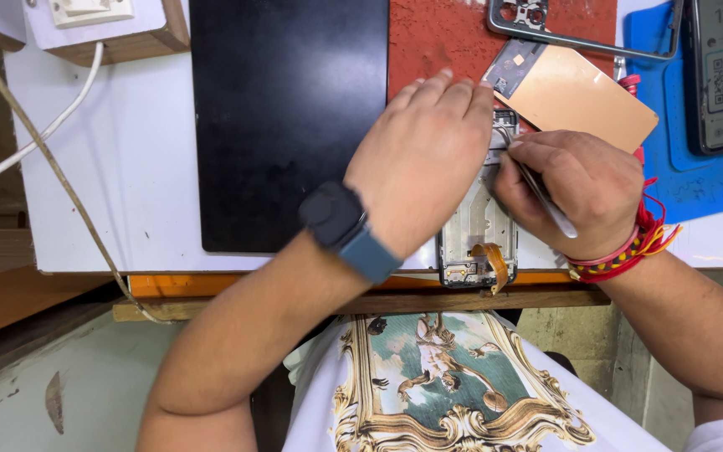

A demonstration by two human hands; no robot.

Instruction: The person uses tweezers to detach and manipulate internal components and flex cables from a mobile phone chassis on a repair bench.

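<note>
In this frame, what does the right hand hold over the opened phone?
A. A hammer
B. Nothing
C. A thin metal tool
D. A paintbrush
C: the right hand pinches a thin metal tool, its tip down on the opened phone, which the left hand steadies.
</note>
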